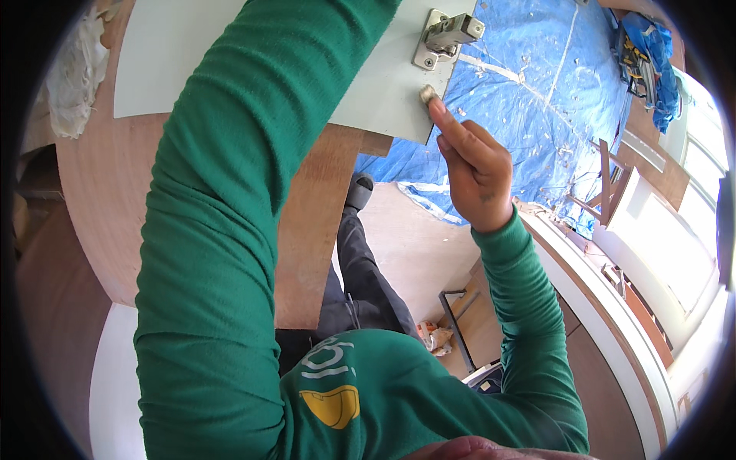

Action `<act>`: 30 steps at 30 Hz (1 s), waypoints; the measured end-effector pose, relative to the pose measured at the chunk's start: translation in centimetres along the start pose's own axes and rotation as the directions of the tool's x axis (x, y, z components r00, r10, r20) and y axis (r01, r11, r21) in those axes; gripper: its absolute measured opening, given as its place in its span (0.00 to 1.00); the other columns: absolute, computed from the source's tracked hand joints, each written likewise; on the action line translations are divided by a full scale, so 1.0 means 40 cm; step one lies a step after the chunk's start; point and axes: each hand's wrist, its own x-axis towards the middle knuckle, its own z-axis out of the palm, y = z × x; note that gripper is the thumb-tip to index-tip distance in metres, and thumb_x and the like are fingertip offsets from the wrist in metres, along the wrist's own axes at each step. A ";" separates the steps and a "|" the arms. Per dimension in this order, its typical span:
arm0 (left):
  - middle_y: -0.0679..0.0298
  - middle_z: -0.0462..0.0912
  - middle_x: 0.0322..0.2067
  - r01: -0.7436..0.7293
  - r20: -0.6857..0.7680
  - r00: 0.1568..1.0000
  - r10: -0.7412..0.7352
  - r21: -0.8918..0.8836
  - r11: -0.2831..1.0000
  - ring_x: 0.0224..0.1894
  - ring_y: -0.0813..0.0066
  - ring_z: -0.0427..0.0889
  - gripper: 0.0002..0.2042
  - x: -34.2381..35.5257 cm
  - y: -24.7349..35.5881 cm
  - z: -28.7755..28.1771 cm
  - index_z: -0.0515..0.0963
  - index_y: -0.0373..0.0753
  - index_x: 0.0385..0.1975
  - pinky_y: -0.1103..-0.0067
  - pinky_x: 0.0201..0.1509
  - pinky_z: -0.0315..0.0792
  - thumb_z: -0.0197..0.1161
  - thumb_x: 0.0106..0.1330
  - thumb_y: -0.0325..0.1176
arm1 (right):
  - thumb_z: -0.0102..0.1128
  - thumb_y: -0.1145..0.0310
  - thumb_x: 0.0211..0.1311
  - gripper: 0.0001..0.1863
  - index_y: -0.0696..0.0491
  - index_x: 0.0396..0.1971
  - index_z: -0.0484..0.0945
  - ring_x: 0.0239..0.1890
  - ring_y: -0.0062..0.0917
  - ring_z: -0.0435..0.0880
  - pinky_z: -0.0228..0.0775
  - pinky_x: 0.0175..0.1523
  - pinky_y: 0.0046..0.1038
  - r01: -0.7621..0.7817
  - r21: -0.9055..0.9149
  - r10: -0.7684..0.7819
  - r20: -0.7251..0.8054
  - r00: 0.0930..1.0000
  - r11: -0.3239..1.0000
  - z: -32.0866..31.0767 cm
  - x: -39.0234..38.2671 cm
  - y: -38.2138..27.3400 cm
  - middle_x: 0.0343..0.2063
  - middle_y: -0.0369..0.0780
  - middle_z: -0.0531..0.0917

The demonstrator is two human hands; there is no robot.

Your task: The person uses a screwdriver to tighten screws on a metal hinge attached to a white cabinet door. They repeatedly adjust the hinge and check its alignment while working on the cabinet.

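A flat pale grey panel (383, 92) lies on a wooden board (307, 222) in front of me. Near its right edge a metal cabinet hinge (452, 32) is screwed on, its arm sticking out past the edge. Below the hinge, my right hand (477, 165) reaches to the panel's edge, fingers drawn together and stretched forward. At its fingertips is a small beige piece (428, 93), too small to name, against the panel's edge. My left arm (222, 199) stretches across the panel, and its hand is beyond the upper edge of the picture.
A blue tarpaulin (529, 84), dusty with debris, covers the floor ahead and right. A blue bag with tools (648, 69) sits at far right. Wooden frame pieces (606, 184) lean near a bright window (659, 245). White plastic wrap (77, 73) hangs at far left.
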 end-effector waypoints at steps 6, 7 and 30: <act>0.43 0.88 0.43 -0.015 0.042 0.999 0.015 -0.020 1.000 0.48 0.49 0.87 0.20 0.018 -0.020 0.000 0.81 0.31 0.50 0.66 0.58 0.78 0.59 0.66 0.41 | 0.58 0.88 0.63 0.30 0.48 0.64 0.79 0.23 0.23 0.68 0.67 0.32 0.25 -0.027 0.024 0.026 0.030 0.999 0.999 -0.010 -0.054 0.003 0.21 0.38 0.69; 0.44 0.88 0.42 -0.022 0.037 0.999 0.022 -0.014 1.000 0.47 0.49 0.87 0.20 0.019 -0.017 0.003 0.81 0.31 0.49 0.66 0.57 0.78 0.59 0.66 0.41 | 0.58 0.88 0.64 0.30 0.50 0.65 0.79 0.24 0.21 0.68 0.66 0.33 0.23 -0.035 -0.001 0.035 0.042 0.999 0.999 -0.019 -0.048 0.011 0.21 0.37 0.69; 0.46 0.88 0.35 -0.042 -0.006 0.999 0.042 -0.045 0.998 0.42 0.50 0.88 0.19 0.016 -0.021 0.008 0.81 0.30 0.47 0.65 0.53 0.80 0.58 0.66 0.39 | 0.59 0.87 0.63 0.29 0.47 0.63 0.81 0.21 0.24 0.67 0.67 0.30 0.27 -0.043 0.028 0.044 -0.022 0.999 0.999 -0.024 0.032 0.010 0.19 0.40 0.68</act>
